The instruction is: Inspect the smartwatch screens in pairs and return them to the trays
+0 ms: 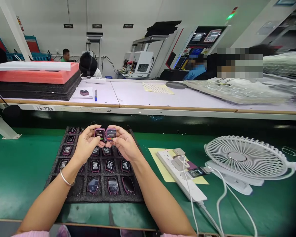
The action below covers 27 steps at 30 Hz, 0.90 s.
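The left hand (pixel 87 144) pinches a rounded-square, purple-framed watch body (pixel 99 133) between thumb and fingers; the right hand (pixel 125 143) likewise pinches a second purple-framed watch body (pixel 111 134), colour showing low on its dark screen. Both are held side by side above a black foam tray (pixel 101 198), whose compartments hold similar pieces, many displaying white text. Right of it, a long white plastic power strip (pixel 167 164) crosses a yellow paper sheet (pixel 156 157), near a round white fan (pixel 236 156).
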Tool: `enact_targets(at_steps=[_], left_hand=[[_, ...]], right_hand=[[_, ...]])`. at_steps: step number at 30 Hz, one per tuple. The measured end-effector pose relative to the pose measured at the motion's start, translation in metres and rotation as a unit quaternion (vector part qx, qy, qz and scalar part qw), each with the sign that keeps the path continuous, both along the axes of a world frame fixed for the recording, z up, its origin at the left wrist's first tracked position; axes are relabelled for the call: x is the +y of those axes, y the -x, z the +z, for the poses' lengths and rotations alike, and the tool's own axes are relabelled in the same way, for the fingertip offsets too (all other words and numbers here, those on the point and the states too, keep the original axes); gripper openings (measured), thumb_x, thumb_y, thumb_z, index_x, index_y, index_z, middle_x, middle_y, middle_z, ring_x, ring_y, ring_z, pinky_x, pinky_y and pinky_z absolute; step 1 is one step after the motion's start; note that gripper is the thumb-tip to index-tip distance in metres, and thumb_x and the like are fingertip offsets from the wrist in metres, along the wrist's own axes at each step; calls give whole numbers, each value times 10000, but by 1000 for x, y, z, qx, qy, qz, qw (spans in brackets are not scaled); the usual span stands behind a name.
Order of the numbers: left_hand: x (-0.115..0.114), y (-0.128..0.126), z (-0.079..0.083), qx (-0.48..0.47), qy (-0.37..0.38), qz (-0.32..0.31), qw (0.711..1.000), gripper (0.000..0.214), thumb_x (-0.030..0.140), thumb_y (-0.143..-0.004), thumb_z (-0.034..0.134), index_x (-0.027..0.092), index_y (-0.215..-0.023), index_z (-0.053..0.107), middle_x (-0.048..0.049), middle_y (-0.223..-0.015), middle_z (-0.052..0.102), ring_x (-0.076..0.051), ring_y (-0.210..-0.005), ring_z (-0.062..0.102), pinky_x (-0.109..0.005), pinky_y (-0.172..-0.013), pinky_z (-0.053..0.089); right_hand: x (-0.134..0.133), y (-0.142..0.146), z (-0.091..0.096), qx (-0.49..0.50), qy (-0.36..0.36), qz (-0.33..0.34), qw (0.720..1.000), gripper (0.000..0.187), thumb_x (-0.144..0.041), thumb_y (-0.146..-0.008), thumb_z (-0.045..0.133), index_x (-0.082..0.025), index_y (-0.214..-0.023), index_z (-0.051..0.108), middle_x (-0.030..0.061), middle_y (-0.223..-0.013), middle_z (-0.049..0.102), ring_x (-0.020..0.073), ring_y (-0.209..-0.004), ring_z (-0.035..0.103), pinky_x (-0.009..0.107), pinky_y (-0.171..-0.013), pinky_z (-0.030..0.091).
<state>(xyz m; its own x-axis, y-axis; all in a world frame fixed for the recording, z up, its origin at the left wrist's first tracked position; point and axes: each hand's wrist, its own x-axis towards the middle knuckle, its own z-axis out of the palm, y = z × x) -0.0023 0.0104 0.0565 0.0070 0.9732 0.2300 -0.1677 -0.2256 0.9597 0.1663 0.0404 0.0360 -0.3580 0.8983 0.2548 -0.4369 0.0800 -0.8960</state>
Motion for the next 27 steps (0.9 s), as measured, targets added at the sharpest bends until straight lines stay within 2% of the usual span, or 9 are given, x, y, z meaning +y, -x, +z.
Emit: enact_targets(at_steps=[6,13,19,27], left_hand=[[3,-2,-5,3,38,13,999,415,261,-739,693,154,-1130,607,-20,-913,693,-119,-545,698,-251,-553,604],[2,1,-5,-29,50,-3,998,416,252,-737,688,168,-1136,607,-13,-903,697,-132,-590,712,-254,-580,608],[5,1,-6,-50,74,-8,996,463,221,-707,676,166,-1162,606,-8,-895,698,-138,-603,714,-272,-605,614],[7,1,-3,-46,105,-22,993,521,226,-722,676,162,-1229,577,-4,-900,692,-141,-640,724,-273,-637,615]], right_hand=[[4,2,-7,-18,12,-18,1000,286,-284,-809,709,-216,-1076,632,-13,-826,682,108,-539,636,277,-570,522],[4,2,-8,-10,1,-8,1000,388,-151,-727,669,-218,-1108,639,-11,-871,688,118,-592,654,285,-603,518],[6,4,-10,13,44,-6,999,439,-110,-675,626,-223,-1099,648,-17,-867,694,112,-580,650,276,-607,515],[10,4,-10,45,107,8,993,316,-211,-754,663,-190,-1069,640,-6,-783,697,126,-540,653,277,-580,516]])
